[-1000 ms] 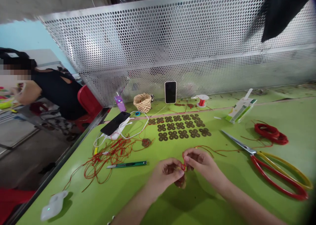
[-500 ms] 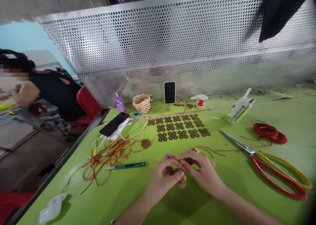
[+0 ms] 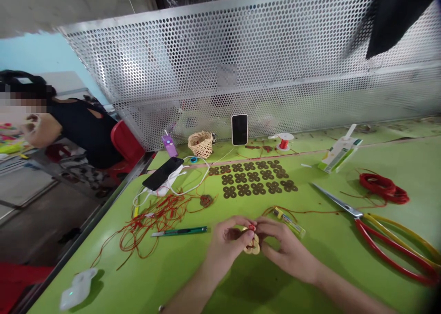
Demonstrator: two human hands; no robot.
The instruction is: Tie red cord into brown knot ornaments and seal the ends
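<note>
Between my hands is a round golden piece made of coin-like discs [image 3: 254, 246], tied with red cord [image 3: 252, 228]. My left hand [image 3: 229, 240] pinches it, thumb across its front and fingers behind. My right hand [image 3: 284, 243] is curled at its right side, fingertips at the red knot; what lies under them is partly hidden. Just beyond my right hand is a yellow-green cutter blade case [image 3: 289, 222], with loose red cord running past it. To the left of my hands rests a green utility knife [image 3: 182, 232].
Rows of dark coin clusters [image 3: 257, 177] lie ahead. Large scissors [image 3: 358, 215] and a red cord coil [image 3: 384, 187] are at right. At left are tangled red cords [image 3: 155, 217], a black phone [image 3: 163, 173] and a white device [image 3: 78, 288]. A basket [image 3: 200, 145] stands behind; a person [image 3: 82, 126] sits left.
My hands have turned the golden piece so more of its face shows. My right thumb has moved down, off the knot. The view has shifted slightly, and the blade case is less covered.
</note>
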